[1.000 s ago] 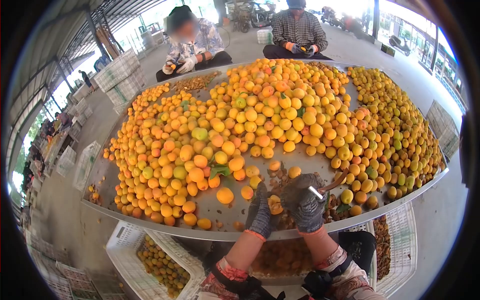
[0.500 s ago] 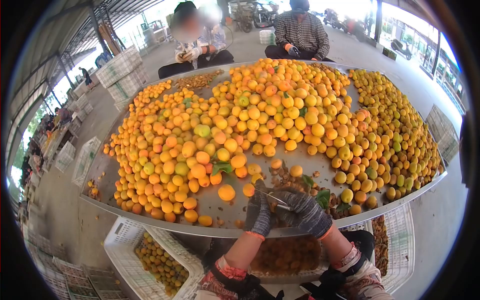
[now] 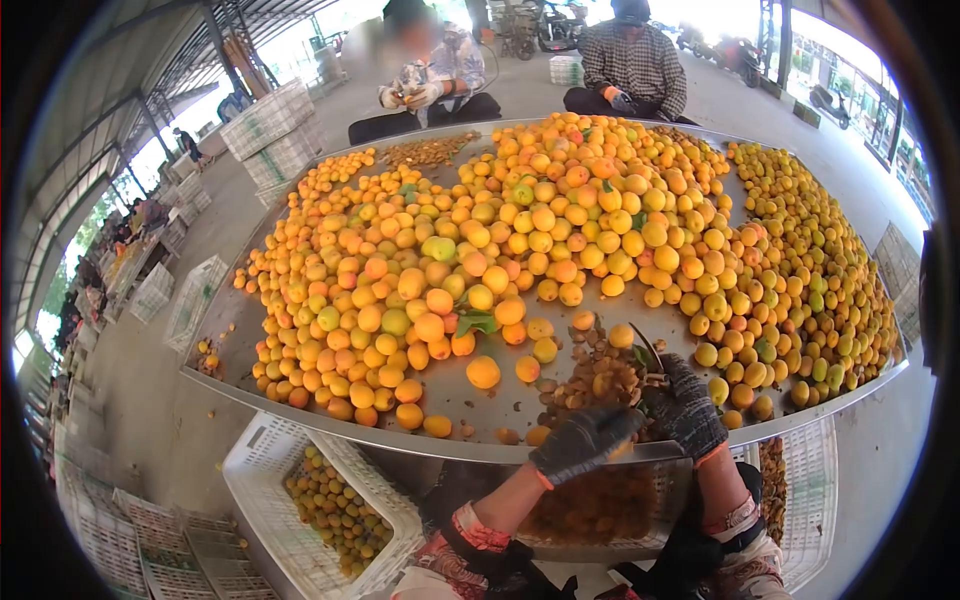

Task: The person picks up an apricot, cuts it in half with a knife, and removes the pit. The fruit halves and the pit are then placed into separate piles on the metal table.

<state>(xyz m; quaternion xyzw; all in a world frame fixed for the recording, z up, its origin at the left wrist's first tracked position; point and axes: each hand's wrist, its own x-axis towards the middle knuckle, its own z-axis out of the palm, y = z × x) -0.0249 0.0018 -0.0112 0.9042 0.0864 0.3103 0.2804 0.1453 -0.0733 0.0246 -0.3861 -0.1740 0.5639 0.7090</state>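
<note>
My left hand (image 3: 585, 446), in a dark grey knitted glove, is low at the near edge of the metal table (image 3: 455, 405). Its fingers are curled on an orange apricot (image 3: 626, 440), mostly hidden by the glove. To its right, my right hand (image 3: 686, 408), gloved alike, grips a knife (image 3: 647, 346) whose thin curved blade points up and left; the handle is hidden in the fist. Between and beyond the hands lies a heap of brown apricot pits (image 3: 598, 362). A large pile of whole apricots (image 3: 400, 265) covers much of the table.
Smaller, greener apricots (image 3: 815, 260) line the table's right side. Below the near edge stand a white crate (image 3: 250, 455) holding fruit and another crate (image 3: 815, 490) at right. Two people (image 3: 630, 65) sit across the table. Stacked crates (image 3: 270, 135) stand at far left.
My hands, close together before, have separated. The right moved right with the knife, its blade now pointing up; the left shifted right and lower. The whole view has swung slightly.
</note>
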